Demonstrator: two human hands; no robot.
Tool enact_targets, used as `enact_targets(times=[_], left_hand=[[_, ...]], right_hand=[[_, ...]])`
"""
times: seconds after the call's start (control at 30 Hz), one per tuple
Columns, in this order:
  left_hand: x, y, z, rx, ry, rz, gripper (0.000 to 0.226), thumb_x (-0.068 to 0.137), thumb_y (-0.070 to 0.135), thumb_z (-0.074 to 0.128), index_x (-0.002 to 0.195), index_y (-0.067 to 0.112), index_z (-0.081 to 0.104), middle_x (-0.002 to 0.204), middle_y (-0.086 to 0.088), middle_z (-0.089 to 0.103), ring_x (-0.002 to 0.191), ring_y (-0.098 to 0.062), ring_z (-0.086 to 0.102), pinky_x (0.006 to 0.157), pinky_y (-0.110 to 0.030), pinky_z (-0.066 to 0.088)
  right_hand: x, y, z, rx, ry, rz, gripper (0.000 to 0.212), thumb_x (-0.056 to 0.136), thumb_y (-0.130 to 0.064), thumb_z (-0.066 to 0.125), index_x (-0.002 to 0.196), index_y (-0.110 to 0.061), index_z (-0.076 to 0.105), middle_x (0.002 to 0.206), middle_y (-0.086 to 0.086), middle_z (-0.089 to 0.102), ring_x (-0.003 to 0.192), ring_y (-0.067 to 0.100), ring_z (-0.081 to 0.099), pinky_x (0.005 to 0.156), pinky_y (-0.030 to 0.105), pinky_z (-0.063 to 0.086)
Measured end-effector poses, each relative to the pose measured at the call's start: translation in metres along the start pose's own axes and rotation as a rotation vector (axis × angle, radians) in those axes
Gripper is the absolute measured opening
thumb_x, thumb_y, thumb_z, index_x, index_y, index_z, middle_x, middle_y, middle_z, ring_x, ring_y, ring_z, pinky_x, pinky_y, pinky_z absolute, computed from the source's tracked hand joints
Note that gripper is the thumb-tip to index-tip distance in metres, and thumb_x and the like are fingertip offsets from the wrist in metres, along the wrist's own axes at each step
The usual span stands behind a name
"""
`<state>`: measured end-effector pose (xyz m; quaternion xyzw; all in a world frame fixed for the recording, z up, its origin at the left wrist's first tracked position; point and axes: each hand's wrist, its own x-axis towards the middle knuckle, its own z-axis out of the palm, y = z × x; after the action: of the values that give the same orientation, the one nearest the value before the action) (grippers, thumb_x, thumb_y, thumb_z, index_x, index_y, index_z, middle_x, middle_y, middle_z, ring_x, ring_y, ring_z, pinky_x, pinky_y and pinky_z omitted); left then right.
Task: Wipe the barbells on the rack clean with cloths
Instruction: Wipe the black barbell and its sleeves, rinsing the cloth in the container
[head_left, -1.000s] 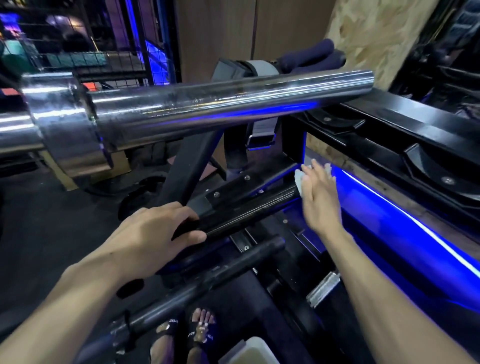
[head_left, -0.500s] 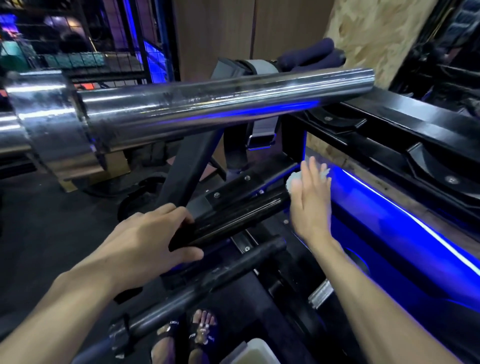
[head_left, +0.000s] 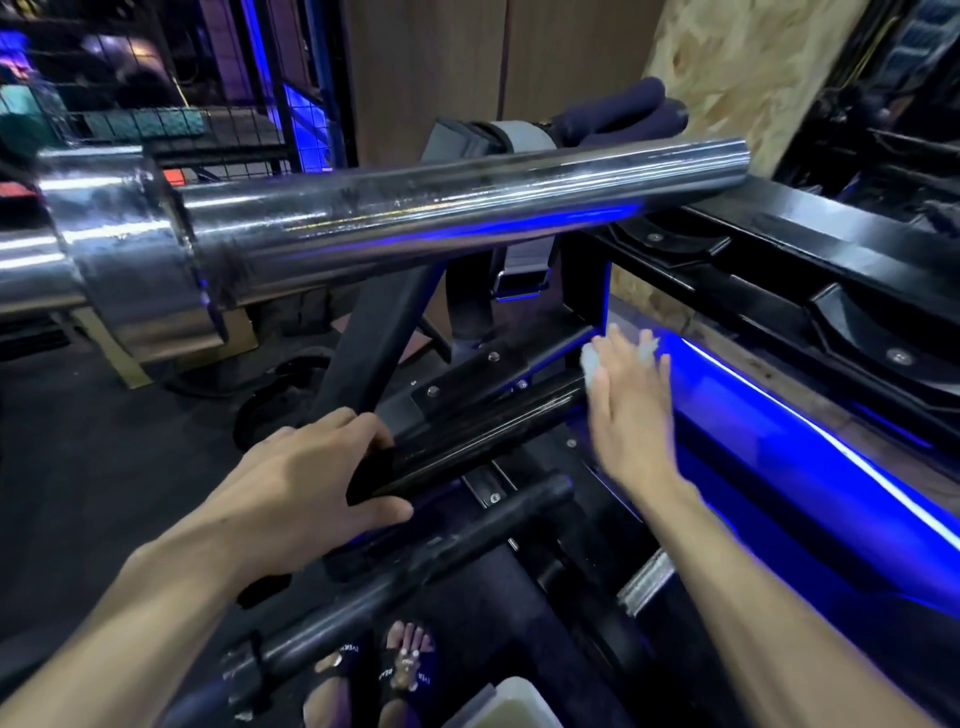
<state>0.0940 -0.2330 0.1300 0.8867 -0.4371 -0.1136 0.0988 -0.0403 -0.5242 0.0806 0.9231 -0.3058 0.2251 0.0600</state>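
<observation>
Blue strip lighting (head_left: 779, 415) glows along the rack (head_left: 779, 228). Left hand (head_left: 296, 483) curls its fingers (head_left: 358, 423) around the black barbell (head_left: 483, 431); right hand (head_left: 631, 410), fingers straight, presses a white cloth (head_left: 591, 359) against that bar's end. Above lies a chrome barbell (head_left: 441, 208).

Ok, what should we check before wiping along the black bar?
1. Left hand grips the black bar to steady it: ok.
2. White cloth under the right hand: ok.
3. Cloth pressed on the bar's end: ok.
4. Cloth clean enough: cannot tell, mostly hidden.
5. Chrome bar above is clear of both hands: ok.
</observation>
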Motion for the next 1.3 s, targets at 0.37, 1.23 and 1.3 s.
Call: enact_targets(times=[0.37,1.23,1.3], left_hand=[[0.000,-0.004,-0.008,-0.061,-0.113,-0.015,0.067,0.074,0.082,0.049,0.131,0.047,0.047,0.117,0.028,0.052,0.101,-0.002,0.053,0.090,-0.027,0.047],[-0.058,-0.024,-0.014,-0.201,0.065,-0.165,0.068,0.076,0.076,0.056,0.135,0.042,0.054,0.118,0.019,0.062,0.105,-0.004,0.059,0.093,-0.029,0.050],[-0.064,-0.026,-0.015,-0.244,0.066,-0.164,0.065,0.080,0.073,0.056,0.136,0.039,0.053,0.124,0.018,0.062,0.110,-0.003,0.058,0.096,-0.026,0.048]], right_hand=[[0.011,-0.007,0.007,-0.012,-0.044,-0.307,0.038,0.094,-0.021,0.035,0.123,-0.025,0.059,0.141,0.001,0.055,0.138,0.037,0.040,0.110,0.055,0.033],[-0.083,-0.140,0.004,0.391,0.034,-0.338,0.053,0.105,-0.026,0.026,0.154,-0.008,0.036,0.166,0.009,0.026,0.156,0.034,0.009,0.127,0.048,0.003],[-0.079,-0.129,-0.001,0.283,0.068,-0.589,0.055,0.103,-0.026,0.032,0.154,-0.006,0.037,0.164,0.010,0.031,0.153,0.034,0.021,0.126,0.049,0.008]])
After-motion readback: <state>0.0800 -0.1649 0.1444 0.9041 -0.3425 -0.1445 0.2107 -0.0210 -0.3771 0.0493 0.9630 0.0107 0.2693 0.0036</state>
